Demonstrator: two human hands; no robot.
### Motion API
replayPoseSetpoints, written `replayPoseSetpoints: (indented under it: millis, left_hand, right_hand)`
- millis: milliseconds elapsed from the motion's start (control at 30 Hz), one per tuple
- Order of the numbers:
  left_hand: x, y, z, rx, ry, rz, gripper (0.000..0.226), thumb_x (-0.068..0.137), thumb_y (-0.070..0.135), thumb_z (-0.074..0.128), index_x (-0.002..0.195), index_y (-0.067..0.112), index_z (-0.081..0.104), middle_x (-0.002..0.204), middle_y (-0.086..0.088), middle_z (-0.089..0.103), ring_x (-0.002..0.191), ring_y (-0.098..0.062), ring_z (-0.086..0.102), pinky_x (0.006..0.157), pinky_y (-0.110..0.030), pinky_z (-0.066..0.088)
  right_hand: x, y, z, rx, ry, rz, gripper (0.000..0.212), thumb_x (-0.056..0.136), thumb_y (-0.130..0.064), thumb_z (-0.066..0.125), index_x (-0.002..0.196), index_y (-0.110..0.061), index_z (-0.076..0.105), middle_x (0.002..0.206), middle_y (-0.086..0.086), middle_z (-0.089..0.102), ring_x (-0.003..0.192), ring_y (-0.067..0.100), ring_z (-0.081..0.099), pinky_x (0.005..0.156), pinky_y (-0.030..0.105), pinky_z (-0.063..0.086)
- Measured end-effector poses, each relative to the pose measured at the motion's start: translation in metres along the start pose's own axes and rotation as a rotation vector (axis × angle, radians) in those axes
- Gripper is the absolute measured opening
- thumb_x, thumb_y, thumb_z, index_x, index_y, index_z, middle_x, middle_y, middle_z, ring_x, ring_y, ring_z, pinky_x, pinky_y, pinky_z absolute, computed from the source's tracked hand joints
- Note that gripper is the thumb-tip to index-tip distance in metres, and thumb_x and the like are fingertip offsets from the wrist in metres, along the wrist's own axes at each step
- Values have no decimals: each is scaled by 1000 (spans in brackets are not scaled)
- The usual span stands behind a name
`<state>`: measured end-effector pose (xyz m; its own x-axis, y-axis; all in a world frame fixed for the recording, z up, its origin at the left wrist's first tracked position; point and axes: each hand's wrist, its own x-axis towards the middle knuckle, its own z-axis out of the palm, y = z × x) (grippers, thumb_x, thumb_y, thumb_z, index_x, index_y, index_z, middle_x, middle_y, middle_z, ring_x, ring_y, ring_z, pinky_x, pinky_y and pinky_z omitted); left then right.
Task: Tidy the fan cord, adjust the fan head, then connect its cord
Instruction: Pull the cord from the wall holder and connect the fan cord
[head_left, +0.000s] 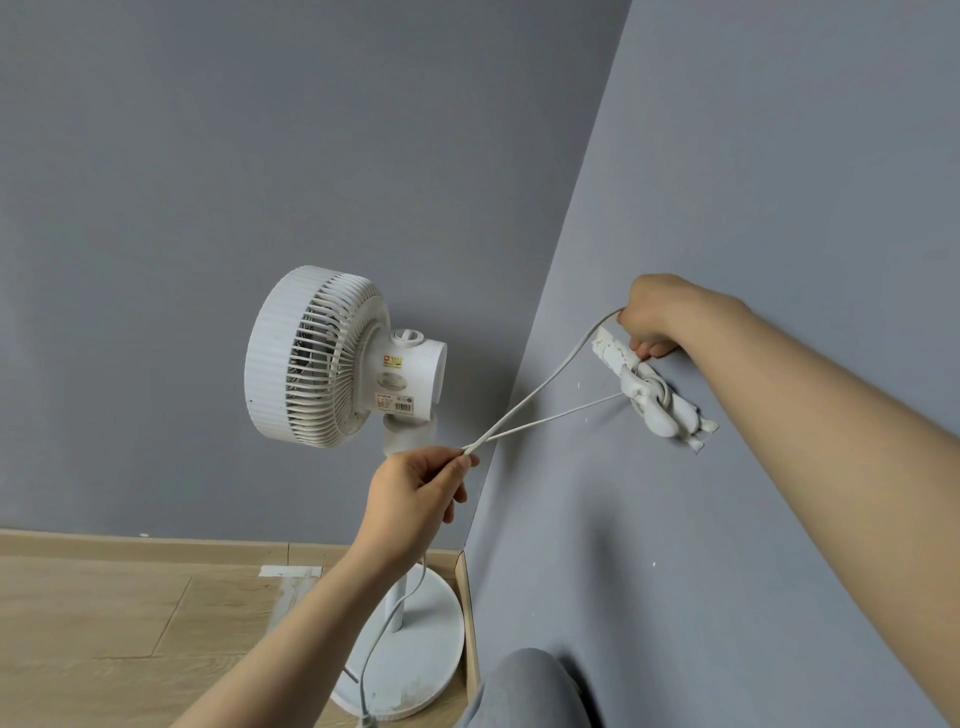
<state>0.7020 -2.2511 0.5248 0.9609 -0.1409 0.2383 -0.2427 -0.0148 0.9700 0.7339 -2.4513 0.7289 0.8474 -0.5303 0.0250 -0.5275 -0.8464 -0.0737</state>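
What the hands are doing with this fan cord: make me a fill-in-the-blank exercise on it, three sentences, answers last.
1. The left hand pinches a fold of the cord, and ___ strands run from it toward the power strip.
2. The right hand holds the cord at that strip, which is mounted on the grey ___.
3. The fan stands on the wood-look ___.
Missing words: two; wall; floor.

the cord (483, 440) leaves the bottom edge; the fan label (393, 402) is unreadable.
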Motion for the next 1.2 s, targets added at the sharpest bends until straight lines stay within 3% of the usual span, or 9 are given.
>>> replayPoseSetpoints:
  millis: [67,200,300,367,467,600,800,967,1200]
  left_hand:
    - [0,2,0,-9,-3,1,18,92,15,58,87,16,75,48,9,56,41,-8,44,45,-15,36]
    - [-1,2,0,-8,1,7,18,92,16,58,87,17,75,49,9,57,42,-9,45,45,-16,36]
    - [-3,1,-1,-9,5,6,18,92,16,58,86,17,75,49,9,57,42,-9,45,45,-16,36]
    - [-5,1,-1,-4,11,5,18,92,16,58,86,17,75,50,8,57,42,-9,46,46,-17,37]
    - [-6,0,-2,-3,23,-2,18,92,16,58,86,17,75,52,6,58,42,-10,46,48,-19,39]
    - [-8,-4,-1,-5,29,-14,19,92,15,58,86,16,75,54,3,59,43,-10,46,48,-18,39]
    - [-9,-13,0,5,33,-52,20,92,14,57,85,18,75,52,5,58,43,-9,46,48,-19,39]
    - [-7,-18,0,18,44,-74,20,92,14,57,85,17,75,54,3,59,43,-10,46,49,-20,39]
    - [-12,-22,1,19,-3,-129,20,93,12,56,84,14,74,57,0,59,45,-11,47,47,-24,40]
  right_hand:
    - [-3,1,-5,3,47,-9,34,98,-13,41,70,-1,58,99,15,73,57,20,55,79,32,53]
    - [-13,6,-18,121,-3,-40,38,100,-17,37,64,-6,48,82,11,62,54,20,48,56,27,43]
    - [-30,14,-26,184,-94,-18,38,101,-29,38,70,-8,47,82,8,60,66,19,50,52,21,41]
    - [-47,20,-28,240,-100,-28,34,101,-28,41,77,-5,50,84,10,64,67,19,53,46,18,45]
    - [-72,30,-24,350,-83,-68,25,100,-15,43,79,-4,50,73,10,62,64,20,56,52,22,48]
    - [-99,52,0,546,-37,-59,20,96,-5,47,78,-12,45,75,18,63,60,24,54,54,27,46]
    - [-122,75,51,661,81,-87,19,87,-21,66,84,-14,49,66,11,68,54,23,61,66,37,54]
    - [-126,78,88,684,172,-69,19,89,-20,62,80,-22,45,64,8,67,60,24,64,68,44,58]
    - [-130,77,117,651,242,-79,13,92,-18,56,88,-19,43,73,8,68,71,30,65,69,37,54]
